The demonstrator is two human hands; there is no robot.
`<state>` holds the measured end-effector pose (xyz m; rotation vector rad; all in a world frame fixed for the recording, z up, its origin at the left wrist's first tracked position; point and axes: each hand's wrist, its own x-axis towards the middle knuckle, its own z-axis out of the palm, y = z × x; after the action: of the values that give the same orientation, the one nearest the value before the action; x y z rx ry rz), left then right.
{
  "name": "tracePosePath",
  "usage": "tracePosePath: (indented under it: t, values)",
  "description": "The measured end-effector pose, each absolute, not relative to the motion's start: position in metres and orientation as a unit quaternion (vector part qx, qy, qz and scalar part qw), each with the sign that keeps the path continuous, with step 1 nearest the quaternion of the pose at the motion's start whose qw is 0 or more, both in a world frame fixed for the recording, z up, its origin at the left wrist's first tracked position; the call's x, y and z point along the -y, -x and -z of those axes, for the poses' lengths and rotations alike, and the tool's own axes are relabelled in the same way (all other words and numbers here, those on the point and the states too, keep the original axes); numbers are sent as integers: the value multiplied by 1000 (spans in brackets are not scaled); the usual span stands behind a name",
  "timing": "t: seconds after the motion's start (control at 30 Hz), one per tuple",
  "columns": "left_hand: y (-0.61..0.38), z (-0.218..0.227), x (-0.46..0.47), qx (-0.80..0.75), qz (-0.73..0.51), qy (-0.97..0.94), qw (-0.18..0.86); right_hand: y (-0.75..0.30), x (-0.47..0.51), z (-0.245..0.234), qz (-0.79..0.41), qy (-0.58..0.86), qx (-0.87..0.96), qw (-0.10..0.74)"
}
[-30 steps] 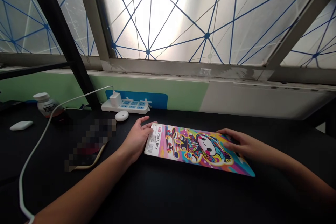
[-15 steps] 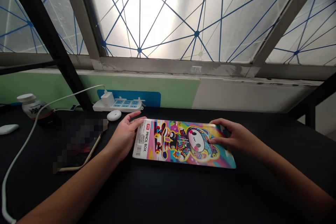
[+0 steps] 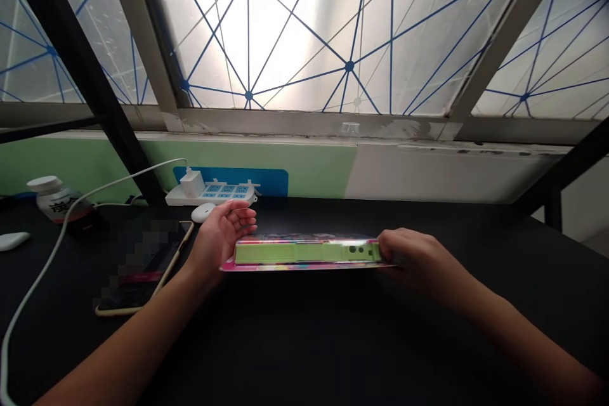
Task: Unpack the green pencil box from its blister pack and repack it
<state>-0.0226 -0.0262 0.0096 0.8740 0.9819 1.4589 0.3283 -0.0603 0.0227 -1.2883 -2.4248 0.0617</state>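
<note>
A pencil box (image 3: 273, 254) in colourful packaging is held edge-on over the black desk, its long light-green side facing me. Several dark round marks show near the right end of that side; its printed front is turned out of sight. My right hand (image 3: 410, 250) is closed around the box's right end, the fingers partly hidden behind it. Next to the left end, my left hand (image 3: 223, 231) is open, palm turned toward the box and fingers loosely curved with nothing in them. Whether its palm touches the packaging I cannot tell.
A white power strip (image 3: 228, 193) with a plugged-in charger (image 3: 192, 183) lies by the wall, its white cable (image 3: 61, 235) running left. Nearby are a round white case (image 3: 202, 212), a blurred phone-like item with a pale edge (image 3: 172, 266), and a white-capped bottle (image 3: 54, 198).
The pencil box has turned from its printed front to its green side. My left hand has let go of the left end, and my right hand has shifted its grip at the right end.
</note>
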Motion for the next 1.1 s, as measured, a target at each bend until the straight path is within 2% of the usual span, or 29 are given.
tracePosePath:
  t: [0.07, 0.17, 0.27, 0.43, 0.5, 0.6, 0.67, 0.77, 0.9, 1.0, 1.1]
  values:
    - [24, -9, 28, -458, -543, -501, 494, -327, 60, -22, -38, 452, 876, 164]
    - [28, -9, 34, -483, -338, -688, 422, -325, 62, -21, -47, 439, 888, 126]
    - [33, -7, 37, -470, -231, -768, 368, -323, 64, -22, -88, 440, 889, 92]
    - [36, -4, 38, -440, -216, -813, 313, -319, 62, -20, -153, 449, 874, 107]
    - [32, -6, 41, -431, -215, -829, 283, -321, 57, -17, -160, 452, 864, 155]
    - [25, -10, 47, -400, -238, -862, 198, -328, 47, -10, -142, 490, 817, 268]
    - [21, -10, 50, -378, -261, -878, 133, -334, 42, -5, -155, 521, 782, 304]
    - [17, -8, 52, -357, -283, -887, 79, -339, 37, -2, -210, 534, 763, 297]
    - [16, -4, 51, -364, -309, -877, 55, -337, 38, -5, -215, 524, 761, 317]
    - [16, -4, 49, -414, -349, -840, 31, -333, 42, -9, -202, 508, 767, 337]
    - [17, -5, 46, -456, -381, -804, 21, -330, 46, -12, -137, 489, 784, 358]
